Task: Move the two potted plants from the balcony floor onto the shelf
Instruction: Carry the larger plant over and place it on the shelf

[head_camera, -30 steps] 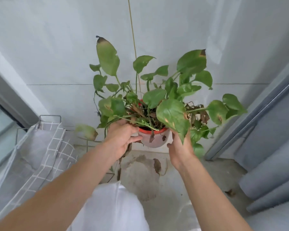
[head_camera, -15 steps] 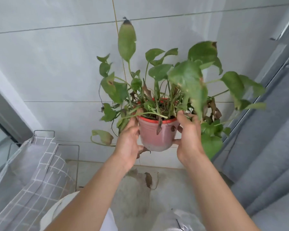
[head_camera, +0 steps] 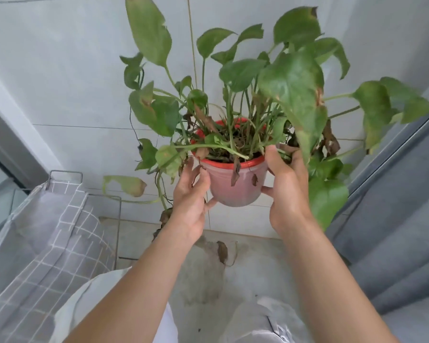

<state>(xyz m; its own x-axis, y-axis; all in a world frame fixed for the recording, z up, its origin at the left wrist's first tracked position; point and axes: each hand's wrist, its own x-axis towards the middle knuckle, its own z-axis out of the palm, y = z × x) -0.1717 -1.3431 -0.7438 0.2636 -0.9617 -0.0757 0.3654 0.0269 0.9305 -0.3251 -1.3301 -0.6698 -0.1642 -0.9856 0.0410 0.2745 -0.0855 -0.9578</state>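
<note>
Against the tiled balcony wall point(head_camera: 60, 70), left hand point(head_camera: 191, 206) and right hand point(head_camera: 286, 194) clasp the potted plant point(head_camera: 235, 184) by its sides; best kept upright, trailing stems clear

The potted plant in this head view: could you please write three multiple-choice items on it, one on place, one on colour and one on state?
1. Where is the potted plant?
A. Standing on the floor
B. Held in the air before the tiled wall
C. Lying on the grey checked cloth

2. What colour is the pot's rim?
A. Red
B. Blue
C. Black

3. How is the pot held?
A. By the left hand alone
B. By the right hand alone
C. By both hands, one on each side

Key: 1 B, the floor lies well below the pot; 2 A, a red band tops the pink pot; 3 C, each hand presses one side.
</note>
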